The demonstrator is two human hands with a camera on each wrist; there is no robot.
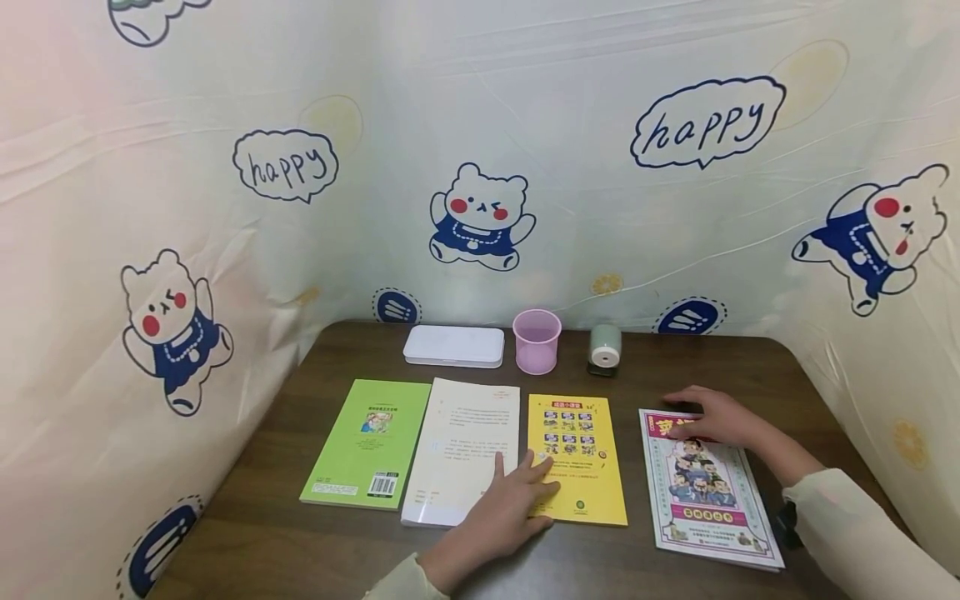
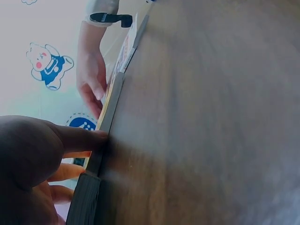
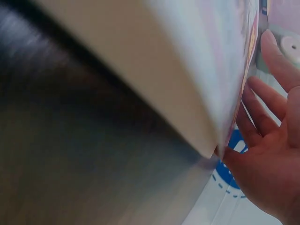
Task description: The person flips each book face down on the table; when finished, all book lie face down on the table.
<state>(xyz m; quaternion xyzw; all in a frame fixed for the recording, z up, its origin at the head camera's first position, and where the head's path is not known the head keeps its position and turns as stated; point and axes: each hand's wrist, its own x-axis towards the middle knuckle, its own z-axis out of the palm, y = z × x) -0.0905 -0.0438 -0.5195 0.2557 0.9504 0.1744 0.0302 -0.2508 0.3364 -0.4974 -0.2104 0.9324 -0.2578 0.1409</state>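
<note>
Hands first, going left to right: our left hand [image 1: 504, 510] lies flat with fingers spread and straight, its fingertips [image 1: 542, 477] pressing the lower left corner of the yellow book [image 1: 576, 458] where it meets the white book [image 1: 461, 450], gripping nothing. Further left lies the green book [image 1: 367, 442], untouched. Our right hand [image 1: 712, 417] rests palm down with fingers straight on the top edge of the comic magazine [image 1: 708, 492], which lies at the right end of the row, a little apart from the yellow book and slightly skewed. In the right wrist view the magazine's edge looks lifted off the wood beside our open fingers [image 3: 262, 117], though blur makes that hard to judge. We judge the work in hand to be squaring up the row, and to do it well we should keep both palms flat, slide rather than lift, and steady the yellow book while nudging the magazine parallel to it, since glossy covers can slip on smooth wood. Everything lies on a dark wooden table [image 1: 675, 367]; at its back edge stand a white case [image 1: 453, 345], a pink cup [image 1: 537, 340] and a small pale green gadget [image 1: 604, 348]. Behind hangs a cream curtain [image 1: 600, 217] printed with bears and "happy" bubbles.
</note>
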